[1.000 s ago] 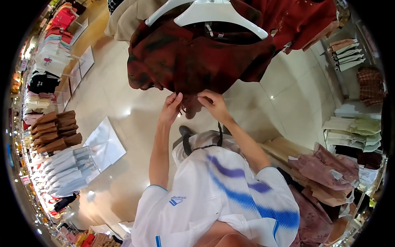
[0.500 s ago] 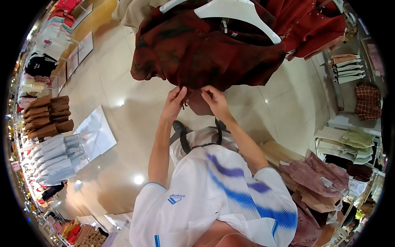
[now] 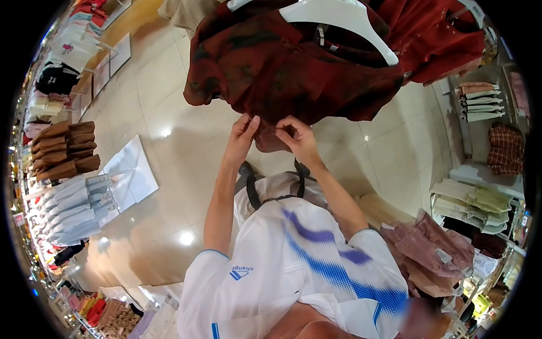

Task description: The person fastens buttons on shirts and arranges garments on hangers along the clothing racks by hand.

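A dark red blouse with blackish-green blotches hangs on a white hanger in front of me. Both of my hands are at its near edge. My left hand pinches the fabric there between thumb and fingers. A short distance to the right, my right hand has its thumb and bent fingers pressed together on the same edge. A thinner, lighter brownish-red piece of cloth hangs below the blouse between my hands. The exact spot each set of fingertips grips is partly hidden.
Red garments hang to the right of the blouse, and beige ones behind it. Brown clothes and light-blue clothes line the left. Mauve garments hang close by my right side. A white platform stands on the tiled floor.
The blouse and hanger have shifted a little to the right in view. Both hands stay at the blouse's edge, with slight finger movement. A blurred dark round shape has appeared at the lower right.
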A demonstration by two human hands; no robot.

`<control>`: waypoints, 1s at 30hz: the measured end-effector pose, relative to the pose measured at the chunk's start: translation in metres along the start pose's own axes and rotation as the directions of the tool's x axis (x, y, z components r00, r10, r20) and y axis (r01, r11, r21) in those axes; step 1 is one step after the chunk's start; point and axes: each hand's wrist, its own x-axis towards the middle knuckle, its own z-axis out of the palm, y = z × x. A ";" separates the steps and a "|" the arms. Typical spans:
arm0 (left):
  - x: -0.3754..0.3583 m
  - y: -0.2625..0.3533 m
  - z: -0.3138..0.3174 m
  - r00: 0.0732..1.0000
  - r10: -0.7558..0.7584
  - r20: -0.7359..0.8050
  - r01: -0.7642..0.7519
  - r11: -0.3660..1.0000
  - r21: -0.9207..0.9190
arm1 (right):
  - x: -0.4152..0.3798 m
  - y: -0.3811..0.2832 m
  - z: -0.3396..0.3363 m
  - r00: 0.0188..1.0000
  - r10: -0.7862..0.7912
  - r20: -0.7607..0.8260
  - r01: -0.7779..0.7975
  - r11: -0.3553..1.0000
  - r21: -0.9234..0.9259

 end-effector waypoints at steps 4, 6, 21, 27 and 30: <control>0.001 0.006 0.012 0.910 0.369 -0.186 -0.245 0.844 0.477 | -0.002 -0.009 0.005 0.994 0.092 -0.060 -0.090 0.995 0.038; -0.003 0.007 0.014 0.782 0.608 -0.137 -0.350 0.611 0.710 | -0.003 -0.017 0.007 0.985 0.143 -0.101 -0.136 0.988 0.076; -0.030 0.014 0.037 0.887 0.458 0.054 -0.436 0.794 0.424 | -0.001 -0.036 0.013 0.998 -0.030 -0.058 0.034 0.998 0.061; -0.034 0.011 0.035 0.944 0.324 -0.064 -0.310 0.936 0.164 | -0.002 -0.030 0.012 0.995 0.078 -0.067 -0.070 0.990 0.126; -0.035 0.016 0.039 0.947 0.321 -0.025 -0.314 0.937 0.152 | 0.000 -0.035 0.010 0.998 0.009 -0.066 -0.004 0.997 0.071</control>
